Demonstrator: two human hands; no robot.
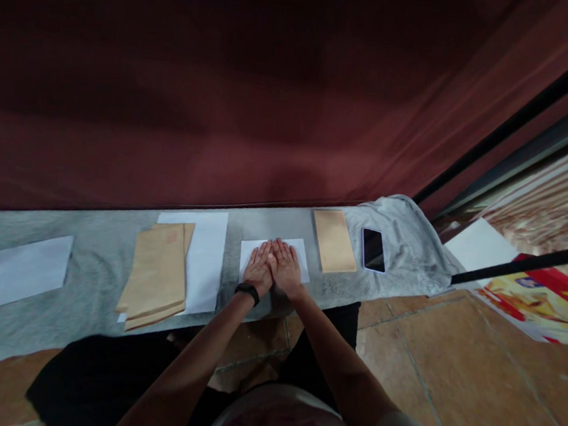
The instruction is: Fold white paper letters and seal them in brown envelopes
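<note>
At the far left, a long white sheet (7,273) lies flat on the grey cloth (92,268), which runs along the foot of a dark red curtain (224,100). To its right, well apart from it, a stack of brown envelopes (157,274) sits slightly fanned on a larger white paper (206,259); the paper shows past the stack on the right side.

Next comes the small white sheet (303,250), near the middle of the cloth and just in front of the person. Both hands rest on it, side by side and touching. The left hand (259,267), with a black band (247,292) at the wrist, lies palm down with its grip spread, the fingers straight and flat on the paper. The right hand (286,267) lies the same way, its grip also spread and pinching nothing. Together they cover the middle of the sheet, so only its corners and edges show.

Just to the right of the sheet, a single brown envelope (334,241) lies flat. Beside it is a dark-screened phone (373,250), face up near the rumpled end of the cloth.

Past the cloth, on the tiled floor (450,363), lie another white sheet (479,248) and a red and yellow poster (541,298), with a black rod (525,264) slanting across them.
</note>
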